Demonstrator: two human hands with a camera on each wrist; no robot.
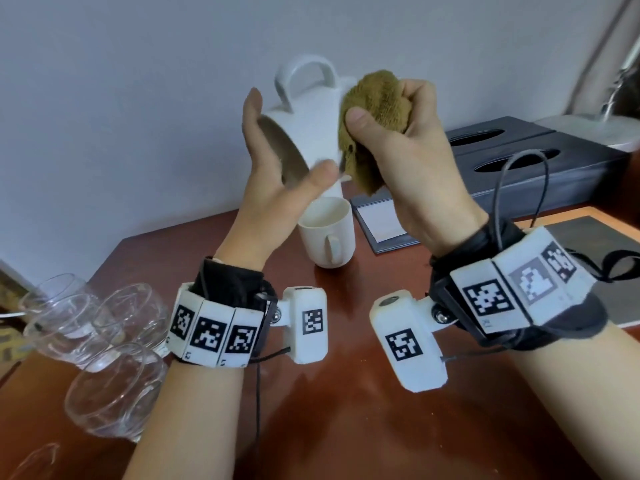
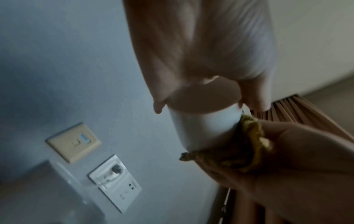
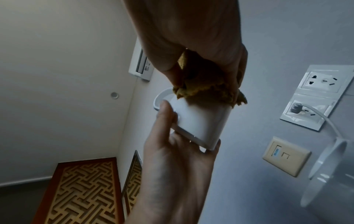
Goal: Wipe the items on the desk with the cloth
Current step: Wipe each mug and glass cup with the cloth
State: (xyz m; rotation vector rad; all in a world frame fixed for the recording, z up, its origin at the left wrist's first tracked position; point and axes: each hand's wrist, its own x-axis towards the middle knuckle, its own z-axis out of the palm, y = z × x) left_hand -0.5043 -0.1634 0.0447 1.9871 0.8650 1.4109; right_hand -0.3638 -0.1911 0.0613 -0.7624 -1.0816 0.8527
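Cloth point(image 1: 375, 124), brown and bunched, sits in the right hand point(image 1: 412, 161), whose grip curls round it, thumb on top, pressing it against the side of a white mug point(image 1: 311, 133). That mug is held tilted in the air above the table point(image 1: 346, 393) by the left hand point(image 1: 273, 174), grip clasping its rim. A second white mug point(image 1: 327, 233) stands below on the table, glasses point(image 1: 104, 341) to the left.

Bare red-brown desk point(image 1: 346, 393) open at lower centre of the head view. Blocked at lower left by clustered glasses point(image 1: 93, 341), at centre by a cream mug point(image 1: 327, 233), at right by black tissue boxes point(image 1: 526, 161).
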